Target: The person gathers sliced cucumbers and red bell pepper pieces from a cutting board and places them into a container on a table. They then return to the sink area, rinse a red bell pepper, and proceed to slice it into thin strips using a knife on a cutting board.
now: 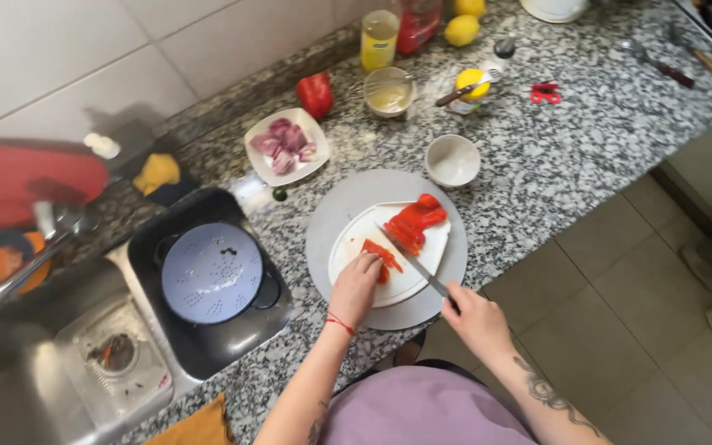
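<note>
- Two hands of mine: my left hand point(354, 284) and my right hand point(473, 315).
- One knife point(414, 262).
- Two piles of red pepper on the white cutting board point(422, 276): one cut pile point(382, 257) and one uncut piece point(415, 219).
- One round grey mat point(331, 227).
- One whole red pepper point(316, 93).
- One square plate of red onion pieces point(284, 142).
- One empty white bowl point(452, 160).
- Two lemons point(461, 30).
- One perforated colander point(212, 271).
- One pair of red scissors point(545, 92).

Perforated lid point(212, 272) in sink, empty white bowl point(452, 160), onion plate point(287, 145), two lemons point(461, 30).
</note>
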